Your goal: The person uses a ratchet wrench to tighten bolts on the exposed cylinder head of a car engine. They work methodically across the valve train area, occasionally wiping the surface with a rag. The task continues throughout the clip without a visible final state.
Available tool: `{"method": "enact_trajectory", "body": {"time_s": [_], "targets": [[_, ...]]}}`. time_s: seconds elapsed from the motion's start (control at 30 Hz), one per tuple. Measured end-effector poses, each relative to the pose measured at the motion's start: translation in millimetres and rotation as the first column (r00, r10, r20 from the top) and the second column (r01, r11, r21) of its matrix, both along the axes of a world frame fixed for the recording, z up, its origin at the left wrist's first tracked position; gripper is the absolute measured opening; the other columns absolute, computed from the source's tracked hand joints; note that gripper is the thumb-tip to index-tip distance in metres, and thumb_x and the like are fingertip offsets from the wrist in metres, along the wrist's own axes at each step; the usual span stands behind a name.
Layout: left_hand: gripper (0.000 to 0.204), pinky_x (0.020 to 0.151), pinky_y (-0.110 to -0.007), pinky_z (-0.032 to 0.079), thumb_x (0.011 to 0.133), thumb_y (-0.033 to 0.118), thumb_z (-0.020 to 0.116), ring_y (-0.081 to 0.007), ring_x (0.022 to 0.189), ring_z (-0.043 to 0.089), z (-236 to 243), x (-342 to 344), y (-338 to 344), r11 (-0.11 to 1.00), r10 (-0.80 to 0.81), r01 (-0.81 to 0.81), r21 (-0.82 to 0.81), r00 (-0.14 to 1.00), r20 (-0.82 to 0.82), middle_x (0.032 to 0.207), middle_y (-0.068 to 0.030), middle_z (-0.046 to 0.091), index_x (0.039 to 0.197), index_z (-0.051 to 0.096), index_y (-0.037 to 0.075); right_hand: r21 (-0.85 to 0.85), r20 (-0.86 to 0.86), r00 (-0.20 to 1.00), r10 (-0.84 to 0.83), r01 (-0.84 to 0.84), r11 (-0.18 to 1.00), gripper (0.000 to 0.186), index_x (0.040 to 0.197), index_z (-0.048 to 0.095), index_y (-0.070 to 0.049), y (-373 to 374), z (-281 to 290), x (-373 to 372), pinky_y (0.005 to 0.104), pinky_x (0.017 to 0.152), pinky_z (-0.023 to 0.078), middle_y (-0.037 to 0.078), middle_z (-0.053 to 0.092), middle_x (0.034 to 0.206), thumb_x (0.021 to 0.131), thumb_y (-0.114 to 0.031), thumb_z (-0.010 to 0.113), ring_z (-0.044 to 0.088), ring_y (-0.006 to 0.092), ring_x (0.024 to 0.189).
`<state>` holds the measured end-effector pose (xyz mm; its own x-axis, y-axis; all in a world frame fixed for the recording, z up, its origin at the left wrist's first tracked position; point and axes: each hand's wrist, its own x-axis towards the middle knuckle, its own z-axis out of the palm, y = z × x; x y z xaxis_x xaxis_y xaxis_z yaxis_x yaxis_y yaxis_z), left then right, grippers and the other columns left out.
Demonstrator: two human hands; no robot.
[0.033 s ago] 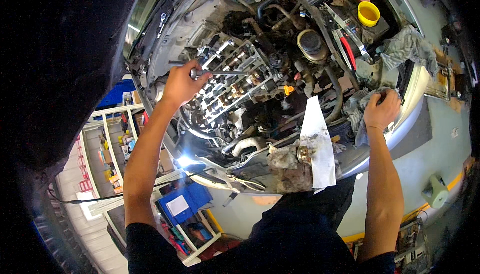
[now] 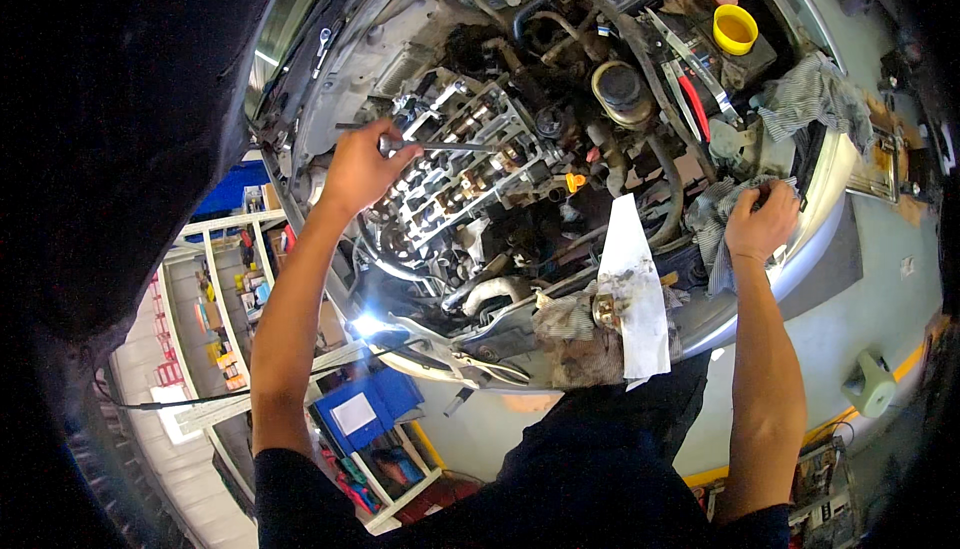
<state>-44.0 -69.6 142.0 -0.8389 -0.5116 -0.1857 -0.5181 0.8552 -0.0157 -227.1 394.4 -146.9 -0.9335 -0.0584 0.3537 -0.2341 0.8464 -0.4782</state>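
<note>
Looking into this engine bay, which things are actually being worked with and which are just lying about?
In use:
- left hand gripping a long metal tool over the exposed cylinder head
- right hand resting on a grey rag

Lying about:
- yellow cup
- red-handled pliers
- striped rag
- white paper sheet
- blue box on the floor

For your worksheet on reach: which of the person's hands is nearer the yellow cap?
Right. The right hand rests on a rag just below the yellow cap; the left hand is far across the engine.
</note>
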Motion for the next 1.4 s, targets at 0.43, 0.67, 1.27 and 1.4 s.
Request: {"method": "enact_trajectory", "body": {"time_s": [0.43,0.67,1.27,1.4], "targets": [[0.031,0.056,-0.035,0.041,0.087,0.027,0.090,-0.0124,0.059,0.049,17.8,17.7,45.8,0.986,0.155,-0.141,0.087,0.970,-0.188,0.063,-0.0076,0.061,0.089,0.074,0.000,0.007,0.010,1.000,-0.009,0.009,1.000,0.024,0.102,0.062,-0.003,0.8,0.3,-2.3,0.0541,0.087,0.046,0.018,0.064,0.104,0.087,-0.022,0.065,0.059,0.0420,0.101],[0.036,0.058,-0.039,0.043,0.087,0.031,0.089,-0.0176,0.058,0.050,-9.6,26.2,44.4,0.989,0.133,-0.115,0.098,0.970,-0.205,0.064,-0.0115,0.062,0.088,0.073,-0.001,-0.022,-0.027,0.999,0.019,-0.019,1.000,0.024,0.102,0.062,-0.003,0.6,-0.7,-2.2,0.0533,0.088,0.046,0.018,0.065,0.105,0.087,-0.022,0.066,0.058,0.0417,0.101],[0.039,0.057,-0.045,0.051,0.097,0.039,0.079,-0.0340,0.061,0.068,-11.0,28.6,30.8,0.899,-0.435,0.437,-0.037,0.899,0.050,0.074,-0.0164,0.072,0.087,0.073,0.002,-0.023,-0.023,1.000,-0.004,0.003,1.000,0.021,0.098,0.059,-0.004,-2.0,2.5,-1.7,0.0538,0.085,0.045,0.017,0.064,0.102,0.086,-0.021,0.064,0.058,0.0413,0.098],[0.044,0.063,-0.051,0.054,0.098,0.040,0.077,-0.0429,0.064,0.069,-2.1,10.8,30.4,0.938,-0.346,0.346,-0.005,0.938,0.003,0.066,-0.0223,0.067,0.084,0.071,-0.001,-0.023,-0.026,1.000,-0.005,0.004,1.000,0.021,0.098,0.060,-0.004,-3.4,2.5,-1.8,0.0532,0.084,0.045,0.017,0.064,0.102,0.086,-0.021,0.064,0.058,0.0410,0.097]]}}
